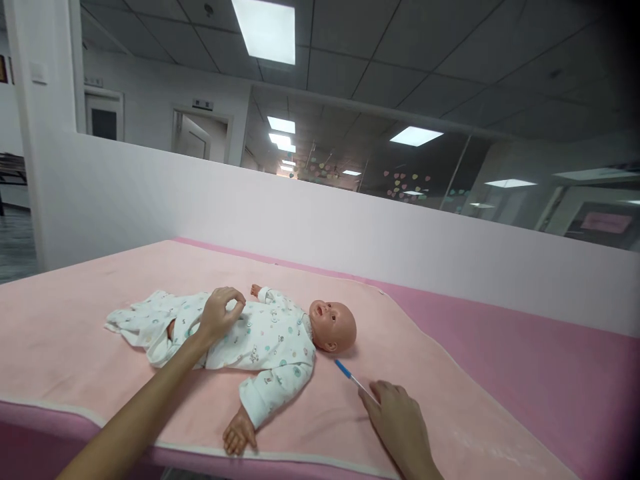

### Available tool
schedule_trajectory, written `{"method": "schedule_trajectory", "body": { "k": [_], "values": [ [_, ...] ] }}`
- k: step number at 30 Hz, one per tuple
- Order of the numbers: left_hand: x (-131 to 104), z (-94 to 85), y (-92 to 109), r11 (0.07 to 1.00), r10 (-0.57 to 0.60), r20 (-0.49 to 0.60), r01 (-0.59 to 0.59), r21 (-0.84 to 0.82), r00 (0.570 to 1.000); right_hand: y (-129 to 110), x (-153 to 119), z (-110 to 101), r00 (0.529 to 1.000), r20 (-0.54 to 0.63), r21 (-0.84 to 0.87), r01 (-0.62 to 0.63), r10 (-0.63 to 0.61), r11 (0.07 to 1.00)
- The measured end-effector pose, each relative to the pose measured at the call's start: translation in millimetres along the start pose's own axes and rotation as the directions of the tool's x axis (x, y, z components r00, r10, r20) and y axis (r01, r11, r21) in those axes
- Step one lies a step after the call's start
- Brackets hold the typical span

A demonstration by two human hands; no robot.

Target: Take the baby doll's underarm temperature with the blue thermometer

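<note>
A baby doll in a white patterned outfit lies on its back, with its head toward the right. My left hand is over the doll's belly, its thumb and fingers curled together in a pinch with nothing visible in them. Beside the doll's head, to the lower right, my right hand grips a thin white stick with a blue end between thumb and fingers. The blue end points toward the doll's head and is apart from it. Part of the stick is hidden by my fingers.
The doll rests on a pink padded mat with a pale edge. Behind it runs a low white wall topped with glass. A darker pink surface shows along the right. At the left is a white pillar.
</note>
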State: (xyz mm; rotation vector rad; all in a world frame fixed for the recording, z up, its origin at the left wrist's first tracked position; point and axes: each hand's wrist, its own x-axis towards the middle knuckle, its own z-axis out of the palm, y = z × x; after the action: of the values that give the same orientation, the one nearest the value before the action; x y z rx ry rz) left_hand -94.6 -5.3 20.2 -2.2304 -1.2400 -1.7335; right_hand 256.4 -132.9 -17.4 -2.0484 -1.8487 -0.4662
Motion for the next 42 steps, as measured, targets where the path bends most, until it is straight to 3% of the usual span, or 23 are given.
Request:
{"method": "schedule_trajectory", "body": {
  "k": [3, 7, 11, 14, 17, 20, 21, 23, 25, 26, 28, 30, 31, 33, 35, 37, 39, 42],
  "values": [
    [0, 7.4, 19, 0.983, 0.180, -0.101, -0.182, -0.016, 0.979, 3, -7, -9, 0.991, 0.117, 0.112, -0.083, 0.070, 0.990],
    [5, 22.1, 51, 0.878, 0.478, -0.066, -0.478, 0.024, 0.876, -25, 2, -37, 0.978, 0.152, 0.343, -0.190, 0.146, 0.920],
    [9, 40.3, 73, 0.815, 0.578, -0.024, -0.579, -0.034, 0.815, -71, 14, -68, 0.991, 0.115, 0.641, -0.019, -0.071, 0.767],
    [5, 50.1, 80, 0.808, 0.578, -0.003, -0.573, -0.140, 0.816, -107, 18, -75, 0.984, 0.024, 0.749, 0.100, -0.177, 0.655],
    [-4, 52.2, 80, 0.861, 0.453, 0.042, -0.426, -0.277, 0.890, -132, 27, -72, 0.987, -0.010, 0.791, 0.105, -0.159, 0.603],
    [-8, 49.9, 74, 0.901, 0.128, -0.075, -0.148, -0.409, 0.989, -134, 52, -79, 0.990, -0.046, 0.851, 0.108, -0.131, 0.514],
    [-6, 49.5, 70, 0.884, -0.007, -0.131, -0.055, -0.465, 0.991, -129, 64, -85, 0.991, -0.057, 0.885, 0.104, -0.118, 0.453],
    [-1, 50.3, 59, 0.803, -0.255, -0.191, 0.098, -0.588, 0.948, -113, 88, -100, 0.992, -0.013, 0.958, 0.048, -0.125, 0.284],
    [6, 53.2, 45, 0.685, -0.441, -0.208, 0.178, -0.706, 0.873, -96, 110, -115, 0.952, 0.047, 0.992, -0.009, -0.302, 0.125],
    [9, 55.2, 39, 0.616, -0.512, -0.183, 0.210, -0.759, 0.839, -90, 118, -122, 0.914, 0.065, 0.991, -0.013, -0.400, 0.132],
    [13, 59.3, 29, 0.464, -0.646, -0.102, 0.284, -0.839, 0.756, -83, 126, -132, 0.865, 0.147, 0.935, 0.036, -0.479, 0.353],
    [14, 62.4, 23, 0.359, -0.716, -0.030, 0.332, -0.872, 0.697, -85, 125, -137, 0.925, 0.124, 0.770, 0.139, -0.360, 0.623],
    [14, 63.4, 21, 0.334, -0.728, -0.008, 0.345, -0.877, 0.685, -87, 122, -138, 0.951, 0.069, 0.698, 0.169, -0.301, 0.696],
    [13, 64.9, 21, 0.332, -0.718, 0.007, 0.351, -0.875, 0.696, -94, 113, -137, 0.961, -0.009, 0.687, 0.207, -0.277, 0.696],
    [12, 65.9, 22, 0.366, -0.692, 0.001, 0.352, -0.862, 0.722, -98, 103, -132, 0.933, 0.001, 0.747, 0.239, -0.360, 0.621],
    [11, 66.6, 22, 0.402, -0.672, -0.006, 0.357, -0.843, 0.741, -100, 97, -125, 0.919, -0.017, 0.745, 0.275, -0.394, 0.608],
    [11, 66.7, 23, 0.427, -0.662, -0.005, 0.372, -0.824, 0.750, -98, 97, -120, 0.921, -0.064, 0.713, 0.312, -0.385, 0.627],
    [11, 65.5, 24, 0.451, -0.649, 0.015, 0.401, -0.798, 0.760, -88, 105, -118, 0.939, -0.074, 0.778, 0.265, -0.336, 0.570]
  ]
}}
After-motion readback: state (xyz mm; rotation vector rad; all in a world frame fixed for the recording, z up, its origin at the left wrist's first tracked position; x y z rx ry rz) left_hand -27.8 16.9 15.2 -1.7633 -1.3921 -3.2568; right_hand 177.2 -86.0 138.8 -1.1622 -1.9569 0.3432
